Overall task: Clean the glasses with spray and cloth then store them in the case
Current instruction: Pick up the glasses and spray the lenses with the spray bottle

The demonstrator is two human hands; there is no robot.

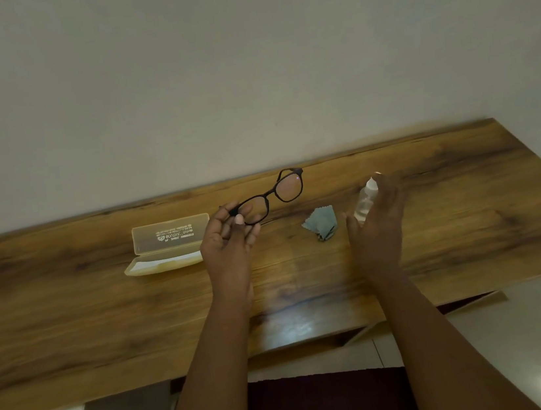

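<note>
Left hand [228,234]: pinching dark glasses [269,196] by one end, held up above the wooden table [104,312].
Right hand [376,222]: wrapped round small clear spray bottle [366,199], nozzle toward glasses.
Cloth [321,222]: crumpled grey, on table btwn the hands.
Case [167,244]: open, pale, on table just left of left hand.
</note>
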